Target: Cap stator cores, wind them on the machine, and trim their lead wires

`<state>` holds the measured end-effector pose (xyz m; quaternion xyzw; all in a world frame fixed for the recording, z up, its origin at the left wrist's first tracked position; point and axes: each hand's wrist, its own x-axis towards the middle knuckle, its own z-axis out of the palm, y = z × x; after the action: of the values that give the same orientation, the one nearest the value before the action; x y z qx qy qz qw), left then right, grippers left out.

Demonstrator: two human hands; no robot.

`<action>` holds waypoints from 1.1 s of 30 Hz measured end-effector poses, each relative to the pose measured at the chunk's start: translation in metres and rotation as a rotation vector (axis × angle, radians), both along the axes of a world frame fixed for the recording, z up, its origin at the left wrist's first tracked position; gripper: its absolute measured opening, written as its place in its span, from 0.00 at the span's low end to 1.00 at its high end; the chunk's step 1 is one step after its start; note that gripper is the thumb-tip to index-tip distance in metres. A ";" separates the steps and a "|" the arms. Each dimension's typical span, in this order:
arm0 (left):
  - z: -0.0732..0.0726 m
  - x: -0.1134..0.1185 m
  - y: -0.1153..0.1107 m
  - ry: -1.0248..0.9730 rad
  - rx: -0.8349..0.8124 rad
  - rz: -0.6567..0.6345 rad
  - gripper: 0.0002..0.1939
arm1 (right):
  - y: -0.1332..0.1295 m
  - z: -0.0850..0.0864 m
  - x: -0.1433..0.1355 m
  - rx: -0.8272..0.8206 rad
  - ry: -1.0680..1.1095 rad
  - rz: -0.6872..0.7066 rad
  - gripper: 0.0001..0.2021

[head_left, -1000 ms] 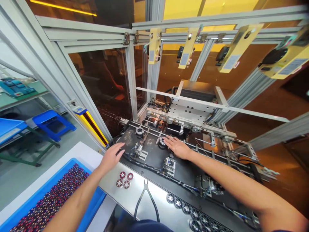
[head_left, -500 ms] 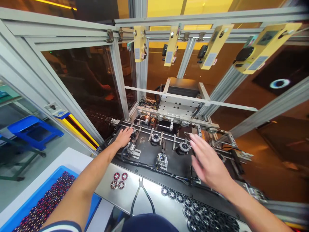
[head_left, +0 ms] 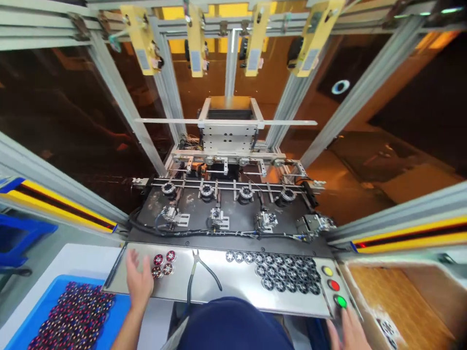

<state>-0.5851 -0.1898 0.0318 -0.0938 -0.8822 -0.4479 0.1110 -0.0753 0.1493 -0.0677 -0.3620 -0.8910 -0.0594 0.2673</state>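
Note:
My left hand point(head_left: 139, 279) hovers at the left end of the metal shelf, fingers apart and holding nothing. Just right of it lies a small group of red-wound round parts, which look like motor stators point(head_left: 167, 269). At the lower right, my right hand point(head_left: 350, 332) has its fingers stretched out at the green button point(head_left: 341, 302); whether the fingertips press it I cannot tell. On the machine bed, several round dark parts sit in fixtures, one of them a holder point(head_left: 206, 191) left of the middle. Cutting pliers point(head_left: 197, 262) lie open on the shelf.
Rows of dark round parts point(head_left: 290, 272) cover the shelf's right half. Yellow point(head_left: 327, 271) and red buttons point(head_left: 333, 285) sit above the green one. A blue tray point(head_left: 122, 311) of wound parts stands lower left, a cardboard box point(head_left: 412, 301) lower right. Yellow-black light bars point(head_left: 69, 206) flank the opening.
Both hands have come back out of the machine: the left to the shelf's left end, the right down to the buttons. The view has turned to the right.

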 end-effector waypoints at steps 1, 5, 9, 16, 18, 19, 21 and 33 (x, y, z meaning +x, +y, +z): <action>-0.014 0.010 -0.005 -0.034 0.006 0.013 0.39 | -0.006 0.000 0.001 -0.017 -0.010 0.000 0.37; -0.042 0.022 -0.005 -0.113 0.000 0.000 0.38 | -0.007 0.015 -0.004 -0.083 -0.049 -0.031 0.33; -0.046 0.018 -0.002 -0.131 -0.036 -0.046 0.36 | 0.003 0.021 -0.001 -0.081 -0.089 -0.035 0.31; -0.046 0.021 -0.008 -0.134 -0.113 -0.041 0.31 | 0.003 0.022 -0.001 -0.063 -0.081 -0.009 0.28; -0.046 0.020 -0.008 -0.131 -0.126 -0.043 0.30 | 0.003 0.021 -0.003 -0.065 -0.069 -0.025 0.27; -0.046 0.020 -0.008 -0.130 -0.131 -0.044 0.31 | 0.003 0.020 -0.005 -0.065 -0.064 -0.040 0.26; -0.046 0.019 -0.007 -0.129 -0.139 -0.048 0.31 | 0.003 0.018 -0.006 -0.065 -0.053 -0.071 0.26; -0.043 0.019 -0.005 -0.146 -0.169 -0.046 0.36 | 0.034 0.011 -0.036 -0.111 0.080 -0.158 0.27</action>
<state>-0.5664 -0.1951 -0.0108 -0.0904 -0.9202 -0.3799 0.0278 -0.1117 0.1837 -0.0565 -0.4473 -0.8503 -0.0165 0.2768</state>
